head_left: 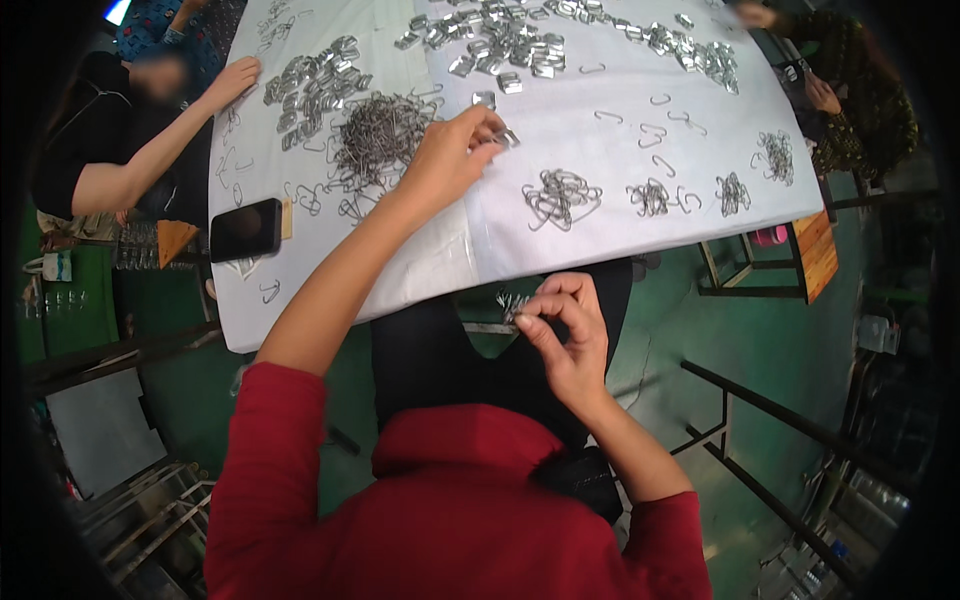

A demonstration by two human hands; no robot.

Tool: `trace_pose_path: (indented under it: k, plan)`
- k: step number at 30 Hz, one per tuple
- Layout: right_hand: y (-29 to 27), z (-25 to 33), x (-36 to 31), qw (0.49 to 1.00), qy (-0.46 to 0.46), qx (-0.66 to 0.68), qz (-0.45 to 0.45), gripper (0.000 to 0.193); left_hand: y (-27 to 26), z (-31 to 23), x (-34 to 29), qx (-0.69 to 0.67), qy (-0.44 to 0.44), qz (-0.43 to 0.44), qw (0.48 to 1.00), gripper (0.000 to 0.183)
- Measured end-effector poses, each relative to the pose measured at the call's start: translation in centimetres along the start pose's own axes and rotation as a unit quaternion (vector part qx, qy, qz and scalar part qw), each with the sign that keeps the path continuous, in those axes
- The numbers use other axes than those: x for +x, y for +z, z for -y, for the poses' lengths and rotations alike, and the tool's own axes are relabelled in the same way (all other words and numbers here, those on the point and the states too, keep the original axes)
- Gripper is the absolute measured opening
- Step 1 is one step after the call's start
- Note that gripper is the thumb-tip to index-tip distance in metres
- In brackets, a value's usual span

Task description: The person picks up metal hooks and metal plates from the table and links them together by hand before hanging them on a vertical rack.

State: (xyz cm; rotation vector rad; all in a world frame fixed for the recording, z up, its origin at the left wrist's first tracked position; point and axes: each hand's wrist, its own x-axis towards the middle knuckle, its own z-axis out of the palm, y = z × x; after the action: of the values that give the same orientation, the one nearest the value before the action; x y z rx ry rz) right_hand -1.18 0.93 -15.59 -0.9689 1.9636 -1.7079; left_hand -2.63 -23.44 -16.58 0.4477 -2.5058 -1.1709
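My left hand reaches over the white table. Its thumb and fingers pinch a small shiny metal plate. Another such plate lies just beyond the fingers. Beside my left wrist is a big tangled heap of wire hooks. In front of my lap, below the table's near edge, my right hand is closed on a small bunch of wire hooks. The bunch's lower part is covered by my fingertips. A looser pile of wire hooks rests on the table above that hand.
Shiny metal plates are spread across the table's far side. Small hook piles sit toward the right. A black phone lies at the left edge. One person's arm rests at left; another person's hand is at right.
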Motion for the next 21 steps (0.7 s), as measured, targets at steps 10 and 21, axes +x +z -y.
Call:
trace_pose_path:
  k: [10, 21]
  plan:
    - [0.7, -0.8, 0.0, 0.999, -0.007, -0.033, -0.023, 0.01, -1.0, -7.0, -10.6, -0.22, -0.197, 0.103, 0.95, 0.021]
    - [1.2, -1.1, -0.1, 0.997, 0.0, -0.082, 0.015, 0.013, -0.8, -7.2, -13.5, -0.144, -0.086, 0.023, 0.986, 0.016]
